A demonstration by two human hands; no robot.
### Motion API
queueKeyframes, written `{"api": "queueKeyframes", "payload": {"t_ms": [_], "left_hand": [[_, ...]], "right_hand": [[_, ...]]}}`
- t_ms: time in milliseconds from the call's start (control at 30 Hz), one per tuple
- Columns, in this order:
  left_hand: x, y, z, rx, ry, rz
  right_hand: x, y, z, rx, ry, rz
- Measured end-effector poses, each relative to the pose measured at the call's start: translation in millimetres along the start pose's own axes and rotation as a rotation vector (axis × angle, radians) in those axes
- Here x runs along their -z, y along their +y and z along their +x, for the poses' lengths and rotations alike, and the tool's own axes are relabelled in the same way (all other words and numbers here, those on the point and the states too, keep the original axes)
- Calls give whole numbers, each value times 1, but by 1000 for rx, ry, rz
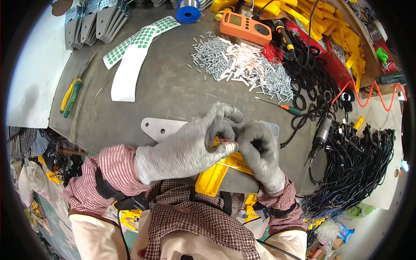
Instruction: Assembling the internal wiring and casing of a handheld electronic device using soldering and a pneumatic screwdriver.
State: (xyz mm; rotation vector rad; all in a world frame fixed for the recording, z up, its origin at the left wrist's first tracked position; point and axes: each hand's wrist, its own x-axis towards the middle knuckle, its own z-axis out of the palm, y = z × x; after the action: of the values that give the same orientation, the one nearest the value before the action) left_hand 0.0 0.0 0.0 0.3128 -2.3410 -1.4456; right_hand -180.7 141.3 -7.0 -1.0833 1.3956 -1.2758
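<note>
In grey work gloves, both my hands meet over the near edge of the grey table. My left hand (190,145) is closed, thumb and fingers pinching around a thin red wire (226,140). My right hand (260,145) is closed too, its fingertips against the left ones; what they pinch is hidden. Just below the fingers lies a yellow plastic housing (211,180), partly covered by the hands. A flat grey metal plate with holes (156,127) lies behind my left hand. Part of a clear piece (273,128) shows behind my right hand.
Green-handled screwdriver (290,109), screw pile (212,54) and orange meter (245,27) lie beyond my hands. To the right are an electric screwdriver (322,134) and black cables (355,169). Yellow-green pliers (70,97), sticker sheets (128,78) and a blue solder spool (188,11) lie left and far.
</note>
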Motion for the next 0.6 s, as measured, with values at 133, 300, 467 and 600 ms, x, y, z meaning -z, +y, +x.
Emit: {"api": "queueKeyframes", "payload": {"t_ms": [133,300,467,600], "left_hand": [[-15,2,4,33,22,-266],[-16,21,14,-312,85,430],[-29,21,13,-98,222,111],[-32,19,7,-419,67,782]], "right_hand": [[-7,-13,-6,351,87,-614],[-12,-16,-10,-7,178,-372],[-14,-34,-17,164,208,-771],[5,-25,-3,-3,57,-607]]}}
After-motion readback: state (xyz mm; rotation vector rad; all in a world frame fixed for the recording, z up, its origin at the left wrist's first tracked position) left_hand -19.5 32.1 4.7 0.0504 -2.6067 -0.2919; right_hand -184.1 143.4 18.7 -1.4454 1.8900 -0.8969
